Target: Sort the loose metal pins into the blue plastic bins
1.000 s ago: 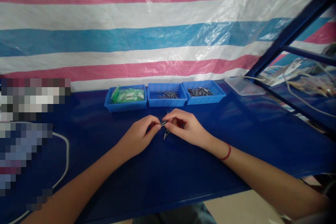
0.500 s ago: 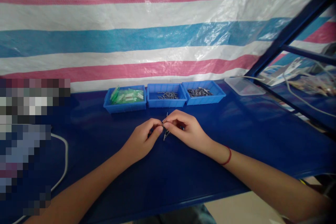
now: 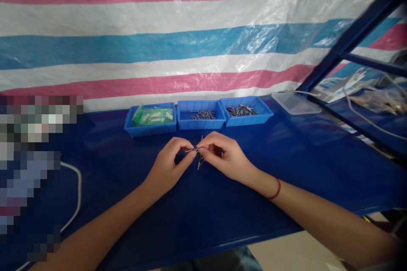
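My left hand (image 3: 170,164) and my right hand (image 3: 226,156) meet over the middle of the blue table (image 3: 286,169). Both pinch a thin metal pin (image 3: 192,150) that lies level between their fingertips. A few more small metal pieces (image 3: 200,162) stick out below my right fingers, just above the table. A red string circles my right wrist.
Three blue trays stand in a row behind my hands: one with green and white parts (image 3: 151,117), two with metal pins (image 3: 201,115) (image 3: 245,111). A clear plastic lid (image 3: 296,103) lies further right. A white cable (image 3: 74,194) curves at the left. A blue frame bar (image 3: 343,46) slants at right.
The pin now shows longer and level between my fingertips, drawn out toward the left. My left fingers have arched up a little. Both hands stay in the same place.
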Available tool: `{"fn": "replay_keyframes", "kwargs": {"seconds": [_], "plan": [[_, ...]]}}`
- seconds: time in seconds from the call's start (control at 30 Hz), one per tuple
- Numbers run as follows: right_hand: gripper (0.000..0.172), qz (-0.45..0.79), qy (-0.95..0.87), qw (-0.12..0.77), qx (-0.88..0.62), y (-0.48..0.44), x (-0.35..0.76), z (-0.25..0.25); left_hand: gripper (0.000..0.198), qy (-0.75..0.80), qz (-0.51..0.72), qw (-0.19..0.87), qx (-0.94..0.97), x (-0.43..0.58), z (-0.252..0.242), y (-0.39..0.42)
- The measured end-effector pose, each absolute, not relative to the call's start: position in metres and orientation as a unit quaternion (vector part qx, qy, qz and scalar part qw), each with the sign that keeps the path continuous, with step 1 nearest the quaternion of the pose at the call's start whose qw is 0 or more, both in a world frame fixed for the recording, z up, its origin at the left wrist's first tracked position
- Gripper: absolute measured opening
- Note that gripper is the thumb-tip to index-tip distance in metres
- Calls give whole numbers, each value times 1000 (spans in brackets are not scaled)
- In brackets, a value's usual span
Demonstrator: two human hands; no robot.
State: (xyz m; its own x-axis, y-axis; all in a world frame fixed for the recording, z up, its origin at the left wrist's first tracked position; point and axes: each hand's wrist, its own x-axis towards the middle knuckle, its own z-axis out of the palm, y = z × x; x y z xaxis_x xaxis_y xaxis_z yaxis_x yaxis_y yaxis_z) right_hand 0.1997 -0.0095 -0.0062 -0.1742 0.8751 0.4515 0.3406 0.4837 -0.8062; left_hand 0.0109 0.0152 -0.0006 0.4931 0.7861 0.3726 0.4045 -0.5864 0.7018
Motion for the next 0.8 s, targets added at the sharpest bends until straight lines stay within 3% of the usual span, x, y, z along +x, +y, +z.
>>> {"fn": "replay_keyframes", "kwargs": {"seconds": [0.37, 0.5, 0.63, 0.8], "plan": [[13, 294, -727, 449, -428, -7, 198, -8, 7, 368, 364, 263, 814, 9, -2, 13], [17, 388, -598, 540, -448, 3, 204, -7, 19, 384, 346, 268, 813, 9, -4, 11], [25, 449, -390, 670, -444, 23, 231, -1, 12, 334, 257, 213, 881, 9, -2, 9], [33, 465, -276, 702, -465, 40, 259, 3, 21, 327, 175, 133, 919, 11, -4, 10]]}}
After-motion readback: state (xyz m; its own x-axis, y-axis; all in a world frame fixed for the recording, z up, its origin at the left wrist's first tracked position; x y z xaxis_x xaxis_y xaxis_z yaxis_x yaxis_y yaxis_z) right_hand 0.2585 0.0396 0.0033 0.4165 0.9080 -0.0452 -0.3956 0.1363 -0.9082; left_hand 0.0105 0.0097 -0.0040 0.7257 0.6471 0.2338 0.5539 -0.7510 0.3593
